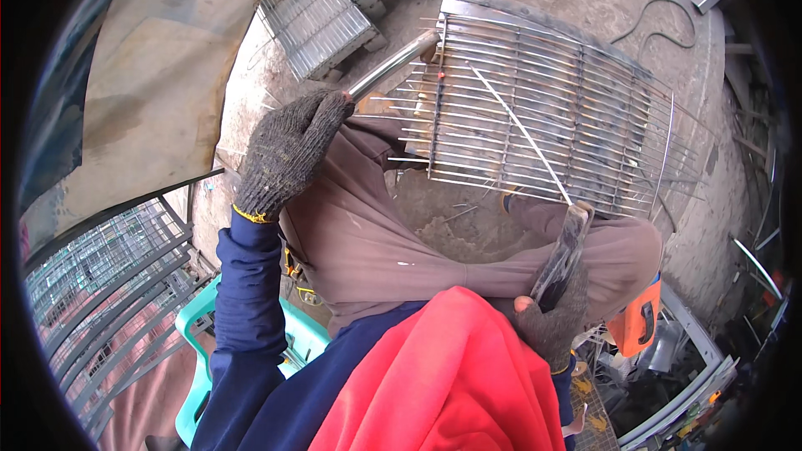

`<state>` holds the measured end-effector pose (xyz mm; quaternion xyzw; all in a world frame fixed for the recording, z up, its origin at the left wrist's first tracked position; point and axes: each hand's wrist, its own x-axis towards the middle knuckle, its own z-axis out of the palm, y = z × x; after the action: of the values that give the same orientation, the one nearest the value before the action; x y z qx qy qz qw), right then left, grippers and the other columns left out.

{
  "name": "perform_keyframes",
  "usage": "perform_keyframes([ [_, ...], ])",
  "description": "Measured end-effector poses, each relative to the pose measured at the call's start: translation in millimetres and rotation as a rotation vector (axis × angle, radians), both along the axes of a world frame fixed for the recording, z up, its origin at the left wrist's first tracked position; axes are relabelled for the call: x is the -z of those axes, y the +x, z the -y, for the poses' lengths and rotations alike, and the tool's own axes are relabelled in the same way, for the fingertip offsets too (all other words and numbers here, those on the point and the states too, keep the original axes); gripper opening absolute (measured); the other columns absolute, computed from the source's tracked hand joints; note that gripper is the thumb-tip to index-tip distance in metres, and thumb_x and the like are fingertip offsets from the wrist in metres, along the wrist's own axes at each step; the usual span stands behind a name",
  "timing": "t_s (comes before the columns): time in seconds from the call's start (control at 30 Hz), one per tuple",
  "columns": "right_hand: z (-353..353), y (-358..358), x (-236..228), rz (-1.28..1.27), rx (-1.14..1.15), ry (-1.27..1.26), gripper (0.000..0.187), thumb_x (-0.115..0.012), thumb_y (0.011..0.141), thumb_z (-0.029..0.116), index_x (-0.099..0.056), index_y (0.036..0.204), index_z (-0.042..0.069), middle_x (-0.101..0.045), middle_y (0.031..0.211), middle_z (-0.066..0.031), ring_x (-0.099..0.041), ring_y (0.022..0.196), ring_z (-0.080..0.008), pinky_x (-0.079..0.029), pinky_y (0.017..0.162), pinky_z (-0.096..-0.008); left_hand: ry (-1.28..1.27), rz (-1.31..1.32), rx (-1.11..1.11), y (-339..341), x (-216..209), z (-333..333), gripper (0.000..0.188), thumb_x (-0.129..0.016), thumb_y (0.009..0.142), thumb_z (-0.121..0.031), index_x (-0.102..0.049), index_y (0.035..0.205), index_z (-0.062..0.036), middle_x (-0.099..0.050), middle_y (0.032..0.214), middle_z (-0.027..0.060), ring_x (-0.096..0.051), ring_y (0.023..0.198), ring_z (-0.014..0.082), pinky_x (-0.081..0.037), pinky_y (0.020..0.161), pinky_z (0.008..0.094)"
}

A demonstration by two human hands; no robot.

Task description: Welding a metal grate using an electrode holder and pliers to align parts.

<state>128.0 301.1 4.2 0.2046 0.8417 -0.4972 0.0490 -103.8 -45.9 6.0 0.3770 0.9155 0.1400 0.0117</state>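
My left hand (pixel 292 146), in a dark knitted glove, is closed around the shiny tubular handle of a hammer-like tool (pixel 391 65). The tool's rusty far end lies at the left edge of a metal bar grille (pixel 543 104). Near that end, a small red glowing spot (pixel 441 75) shows on the grille. My right hand (pixel 558 321), also gloved, grips a dark, worn welding electrode holder (pixel 565 255) above my thigh. From its jaws a thin pale welding rod (pixel 518 127) slants up and left across the grille. The rod's tip appears over the bars; contact cannot be made out.
Finished-looking metal grates (pixel 322 17) lie at the back left. A tan sheet (pixel 159 58) hangs at left above dark metal slats (pixel 125 301). A turquoise plastic stool (pixel 196 326) is beneath me. At right are an orange case (pixel 635 321), metal scraps and a cable (pixel 660 2).
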Motion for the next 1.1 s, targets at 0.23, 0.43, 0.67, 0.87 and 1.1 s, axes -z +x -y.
perform_keyframes([
  [0.23,4,-1,-5,0.073,0.106,-0.117,0.079,-0.087,0.057,0.019,-0.052,0.125,-0.001,-0.06,0.102,-0.0098,-0.06,0.089,-0.0236,-0.051,0.079,-0.0358,0.016,0.053,-0.025,3,-3,-3,0.042,-0.055,0.092,0.002,-0.055,0.133,-0.0042,-0.068,0.115,0.0172,-0.069,0.098,0.0324,-0.056,0.083,0.0379],
  [0.43,2,4,-3,0.087,0.1,-0.17,0.081,-0.088,0.06,0.02,-0.05,0.127,-0.002,-0.06,0.103,-0.0071,-0.059,0.088,-0.0186,-0.05,0.076,-0.0326,0.065,0.174,-0.093,1,-3,0,0.04,-0.052,0.095,0.0,-0.054,0.135,-0.0038,-0.067,0.116,0.0175,-0.068,0.099,0.0322,-0.055,0.086,0.0369],
  [0.67,-22,-23,-63,-0.216,0.411,-0.252,0.11,-0.085,0.065,0.065,-0.042,0.14,-0.003,-0.06,0.116,-0.0078,-0.059,0.09,-0.0164,-0.05,0.071,-0.03,0.158,0.414,-0.219,-11,-13,-6,0.032,-0.05,0.101,-0.016,-0.061,0.13,-0.0065,-0.067,0.119,0.0171,-0.067,0.102,0.0334,-0.052,0.091,0.0362],
  [0.87,0,-41,-27,-0.111,0.375,-0.499,0.106,-0.091,0.062,0.055,-0.044,0.139,-0.003,-0.055,0.087,0.0021,-0.05,0.068,-0.0058,-0.037,0.057,-0.0203,0.074,0.444,-0.236,-13,-12,-1,0.039,-0.047,0.101,-0.006,-0.051,0.139,-0.0072,-0.068,0.116,0.0179,-0.069,0.101,0.0297,-0.054,0.085,0.0349],
  [1.1,-4,-28,-7,0.008,0.148,-0.429,0.084,-0.086,0.073,0.043,-0.05,0.133,-0.003,-0.055,0.092,-0.001,-0.053,0.079,-0.0112,-0.045,0.071,-0.0266,0.089,0.379,-0.186,-7,-1,7,0.047,-0.05,0.096,0.002,-0.049,0.142,-0.0086,-0.068,0.117,0.0173,-0.068,0.096,0.0298,-0.055,0.083,0.0355],
])
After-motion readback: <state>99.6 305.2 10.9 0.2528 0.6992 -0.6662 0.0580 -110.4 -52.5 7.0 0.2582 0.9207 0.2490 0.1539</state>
